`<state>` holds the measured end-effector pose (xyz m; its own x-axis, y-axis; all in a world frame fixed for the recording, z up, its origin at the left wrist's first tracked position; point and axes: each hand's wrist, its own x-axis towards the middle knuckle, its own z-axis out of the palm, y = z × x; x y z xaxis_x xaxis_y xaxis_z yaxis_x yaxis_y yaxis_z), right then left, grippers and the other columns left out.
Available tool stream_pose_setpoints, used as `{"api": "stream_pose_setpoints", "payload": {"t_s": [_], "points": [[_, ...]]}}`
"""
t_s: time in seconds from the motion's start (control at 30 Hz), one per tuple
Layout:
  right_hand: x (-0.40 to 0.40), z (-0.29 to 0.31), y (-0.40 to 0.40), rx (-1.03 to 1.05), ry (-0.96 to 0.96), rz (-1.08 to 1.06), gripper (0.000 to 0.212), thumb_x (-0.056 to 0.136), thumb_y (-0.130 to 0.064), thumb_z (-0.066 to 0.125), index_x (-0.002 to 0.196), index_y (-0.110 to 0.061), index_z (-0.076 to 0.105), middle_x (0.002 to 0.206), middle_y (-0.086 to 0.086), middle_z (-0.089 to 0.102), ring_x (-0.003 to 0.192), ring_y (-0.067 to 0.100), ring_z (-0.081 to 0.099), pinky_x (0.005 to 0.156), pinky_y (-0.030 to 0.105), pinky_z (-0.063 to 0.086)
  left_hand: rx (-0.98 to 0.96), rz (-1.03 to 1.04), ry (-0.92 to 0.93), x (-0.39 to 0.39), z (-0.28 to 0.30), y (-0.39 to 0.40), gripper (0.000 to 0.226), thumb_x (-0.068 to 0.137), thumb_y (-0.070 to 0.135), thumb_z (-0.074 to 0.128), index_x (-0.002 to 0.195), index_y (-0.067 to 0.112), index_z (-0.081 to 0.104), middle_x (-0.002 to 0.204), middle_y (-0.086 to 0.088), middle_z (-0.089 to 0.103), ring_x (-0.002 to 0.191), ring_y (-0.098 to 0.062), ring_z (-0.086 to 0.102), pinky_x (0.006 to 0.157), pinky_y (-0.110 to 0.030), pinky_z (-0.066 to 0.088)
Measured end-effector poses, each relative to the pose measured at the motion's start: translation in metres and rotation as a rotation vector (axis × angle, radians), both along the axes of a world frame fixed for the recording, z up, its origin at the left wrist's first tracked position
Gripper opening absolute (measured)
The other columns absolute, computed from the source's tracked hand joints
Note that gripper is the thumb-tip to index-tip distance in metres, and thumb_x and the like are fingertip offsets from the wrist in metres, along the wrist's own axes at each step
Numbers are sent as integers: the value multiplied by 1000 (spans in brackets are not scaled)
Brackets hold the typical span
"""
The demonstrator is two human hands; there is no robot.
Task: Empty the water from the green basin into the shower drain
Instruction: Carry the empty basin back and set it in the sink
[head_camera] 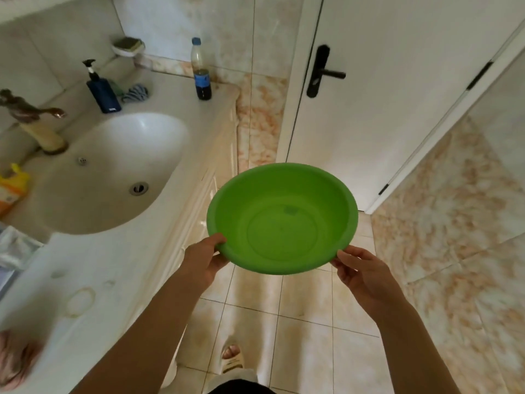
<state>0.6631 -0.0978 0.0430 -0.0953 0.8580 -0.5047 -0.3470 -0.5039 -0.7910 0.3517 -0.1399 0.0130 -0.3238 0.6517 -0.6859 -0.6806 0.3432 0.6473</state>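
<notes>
The round green basin (281, 217) hangs in the air over the tiled floor, to the right of the vanity. My left hand (203, 258) grips its near-left rim, thumb on top. My right hand (359, 270) grips the near-right rim. The basin sits roughly level, tipped slightly toward me. Its inside looks smooth and green, and I cannot tell whether water lies in it. No shower drain shows in this view.
A white vanity with a sink (113, 172) runs along the left, carrying a faucet (37, 120), a blue pump bottle (102, 92) and a dark drink bottle (202, 72). A white door (383, 81) with a black handle stands ahead. My slippered foot (231, 356) stands on the tiles.
</notes>
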Motion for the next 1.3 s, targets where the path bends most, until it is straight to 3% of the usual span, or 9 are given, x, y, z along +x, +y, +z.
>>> {"api": "stream_pose_setpoints", "payload": {"t_s": [0.33,0.57,0.73,0.9,1.07,1.2,1.3], "points": [[-74,0,65,-9,15,96,29,61,1,73,89,-1,64,77,14,72,72,25,70,58,24,55,3,39,18,-74,5,47,16,86,-1,62,101,-3,65,98,-18,69,82,-29,68,56,-33,59],[-103,-12,127,-40,36,205,31,61,1,72,90,-1,63,75,14,72,67,23,70,58,24,55,-23,137,15,-101,-3,79,15,83,0,65,97,-2,66,93,-16,72,79,-28,71,63,-36,60],[-118,-15,194,-38,65,305,25,62,1,72,85,-4,64,73,11,71,66,21,70,58,25,55,-15,229,43,-107,0,116,17,84,0,64,101,-2,64,102,-18,68,89,-31,66,72,-40,58],[-125,-7,271,-17,134,376,18,63,0,71,79,-5,66,72,11,70,65,20,68,56,25,55,-15,319,83,-100,14,163,18,82,0,66,99,-2,64,97,-17,70,84,-30,68,60,-36,61],[-130,-6,328,11,198,460,13,64,1,68,67,-11,71,70,7,70,63,18,67,56,24,55,-41,413,93,-94,20,199,19,78,0,69,97,-1,67,86,-14,73,77,-29,71,63,-38,61],[-139,-12,354,3,238,534,8,68,-6,68,75,-10,65,70,5,67,64,16,64,59,26,54,-81,508,105,-87,21,208,15,77,-2,69,91,1,65,74,-10,73,76,-28,69,62,-38,60],[-146,-18,365,-17,227,586,16,72,-15,68,84,-7,61,70,6,63,66,17,61,65,30,50,-107,550,119,-84,22,205,14,77,-3,68,89,2,64,71,-10,71,79,-27,67,63,-38,60]]}}
